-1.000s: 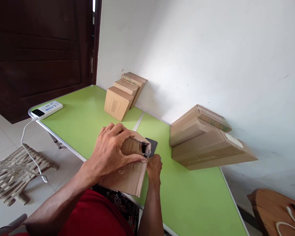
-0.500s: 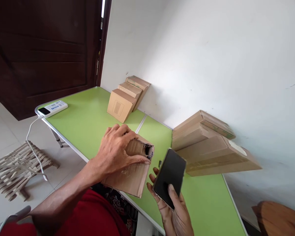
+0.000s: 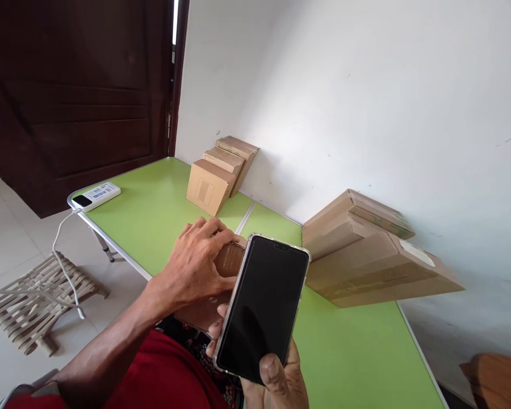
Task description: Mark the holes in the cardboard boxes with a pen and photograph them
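My left hand (image 3: 200, 261) grips a small brown cardboard box (image 3: 196, 315) from above, thumb along its near side. The box is at the table's front edge, and its right end is hidden behind a smartphone (image 3: 264, 307). That phone has a dark screen and a clear case with thickened corners. My right hand (image 3: 276, 378) holds it from below, thumb on the lower part of the glass and fingers wrapped around the left side. The screen faces up toward me, in front of the box.
Several cardboard boxes lean on the white wall: a smaller group (image 3: 210, 184) behind my left hand and a larger group (image 3: 378, 261) at right. A white device (image 3: 97, 196) with a cable lies on the green table's (image 3: 153, 193) left corner. A woven stool (image 3: 38, 304) stands on the floor.
My right hand has brought the phone left and up, closer to me, so it now covers the open end of the box. My left hand keeps its grip on the box.
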### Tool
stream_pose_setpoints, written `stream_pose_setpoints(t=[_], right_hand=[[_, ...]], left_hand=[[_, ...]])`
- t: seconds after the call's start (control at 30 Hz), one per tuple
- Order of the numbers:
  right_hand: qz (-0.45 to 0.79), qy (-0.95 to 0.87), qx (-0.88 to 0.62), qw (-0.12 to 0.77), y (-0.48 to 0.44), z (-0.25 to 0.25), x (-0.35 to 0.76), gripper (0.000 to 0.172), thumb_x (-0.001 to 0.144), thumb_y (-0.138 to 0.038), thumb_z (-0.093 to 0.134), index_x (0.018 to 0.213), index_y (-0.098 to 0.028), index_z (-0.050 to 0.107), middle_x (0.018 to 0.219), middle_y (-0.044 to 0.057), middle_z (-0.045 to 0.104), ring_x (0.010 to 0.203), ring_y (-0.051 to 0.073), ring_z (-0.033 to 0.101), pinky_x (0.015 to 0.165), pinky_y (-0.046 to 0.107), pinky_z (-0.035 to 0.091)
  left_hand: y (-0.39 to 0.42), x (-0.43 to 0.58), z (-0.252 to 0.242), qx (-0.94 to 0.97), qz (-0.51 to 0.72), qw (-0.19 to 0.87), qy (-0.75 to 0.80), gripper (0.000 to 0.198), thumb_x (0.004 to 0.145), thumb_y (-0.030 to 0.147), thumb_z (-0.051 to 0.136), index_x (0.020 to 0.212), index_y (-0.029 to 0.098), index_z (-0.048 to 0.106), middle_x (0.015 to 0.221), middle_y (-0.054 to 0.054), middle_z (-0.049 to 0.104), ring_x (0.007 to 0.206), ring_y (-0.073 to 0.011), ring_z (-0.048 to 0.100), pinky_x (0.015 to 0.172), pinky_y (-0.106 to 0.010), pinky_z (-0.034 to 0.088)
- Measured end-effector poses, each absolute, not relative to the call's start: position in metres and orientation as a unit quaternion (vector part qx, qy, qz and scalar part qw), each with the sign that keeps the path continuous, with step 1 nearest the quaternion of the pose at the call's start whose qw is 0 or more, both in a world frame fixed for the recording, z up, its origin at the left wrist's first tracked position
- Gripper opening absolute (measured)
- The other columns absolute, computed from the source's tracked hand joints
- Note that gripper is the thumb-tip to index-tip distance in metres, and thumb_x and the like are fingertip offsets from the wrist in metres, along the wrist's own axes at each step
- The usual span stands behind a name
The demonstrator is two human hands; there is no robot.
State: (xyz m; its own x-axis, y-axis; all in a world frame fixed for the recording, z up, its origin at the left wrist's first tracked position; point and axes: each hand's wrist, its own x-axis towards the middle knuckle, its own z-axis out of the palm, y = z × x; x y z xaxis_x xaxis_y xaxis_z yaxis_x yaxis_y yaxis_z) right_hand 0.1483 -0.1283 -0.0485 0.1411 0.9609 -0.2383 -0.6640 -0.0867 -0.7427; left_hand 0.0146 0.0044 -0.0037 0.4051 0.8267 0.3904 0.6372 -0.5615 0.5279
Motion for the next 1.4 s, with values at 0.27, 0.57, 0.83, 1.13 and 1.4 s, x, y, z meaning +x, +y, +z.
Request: stream_pose_setpoints(t=[0.27,0.57,0.83,1.13,1.4], right_hand=[[0.605,-0.173,-0.412,0.659,-0.132,-0.058,0.153,0.071,0.055,-0.053,0.104,0.112,-0.029,0.069,0.112,0.013,0.082,0.088,0.033,0.08,0.07,0.045,0.066],[0.625,-0.201,-0.388,0.647,-0.129,-0.054,0.148,0.064,0.057,-0.055,0.102,0.107,-0.027,0.074,0.106,0.012,0.082,0.08,0.031,0.08,0.063,0.041,0.065],[0.478,-0.225,-0.488,0.695,-0.114,-0.058,0.197,0.057,0.075,-0.062,0.088,0.112,-0.021,0.072,0.101,0.015,0.081,0.074,0.03,0.079,0.061,0.041,0.065],[0.437,-0.138,-0.583,0.671,-0.015,-0.146,0.265,0.064,0.048,-0.054,0.1,0.091,-0.015,0.072,0.081,0.006,0.078,0.069,0.024,0.075,0.068,0.039,0.067],[0.442,-0.134,-0.623,0.631,0.027,-0.184,0.288,0.056,0.052,-0.047,0.099,0.085,-0.015,0.067,0.077,0.004,0.073,0.069,0.021,0.071,0.066,0.037,0.067]], left_hand=[[0.006,0.016,-0.007,0.825,0.31,0.141,0.451,0.039,0.079,0.029,0.081,0.118,0.025,0.075,0.115,-0.006,0.068,0.103,-0.0295,0.061,0.093,-0.049,0.05],[0.003,0.016,-0.007,0.826,0.314,0.132,0.45,0.037,0.082,0.029,0.081,0.117,0.024,0.073,0.116,-0.006,0.069,0.103,-0.029,0.061,0.093,-0.049,0.049],[0.006,0.015,-0.01,0.828,0.327,0.127,0.438,0.061,0.077,0.066,0.087,0.116,0.022,0.072,0.115,-0.008,0.069,0.105,-0.0307,0.061,0.094,-0.05,0.05],[0.007,0.013,-0.013,0.827,0.334,0.134,0.433,0.063,0.078,0.071,0.083,0.118,0.024,0.071,0.116,-0.008,0.068,0.106,-0.0311,0.061,0.095,-0.051,0.049],[0.009,0.011,-0.014,0.822,0.345,0.14,0.43,0.063,0.078,0.069,0.084,0.121,0.025,0.071,0.117,-0.007,0.068,0.104,-0.0293,0.06,0.094,-0.049,0.049]])
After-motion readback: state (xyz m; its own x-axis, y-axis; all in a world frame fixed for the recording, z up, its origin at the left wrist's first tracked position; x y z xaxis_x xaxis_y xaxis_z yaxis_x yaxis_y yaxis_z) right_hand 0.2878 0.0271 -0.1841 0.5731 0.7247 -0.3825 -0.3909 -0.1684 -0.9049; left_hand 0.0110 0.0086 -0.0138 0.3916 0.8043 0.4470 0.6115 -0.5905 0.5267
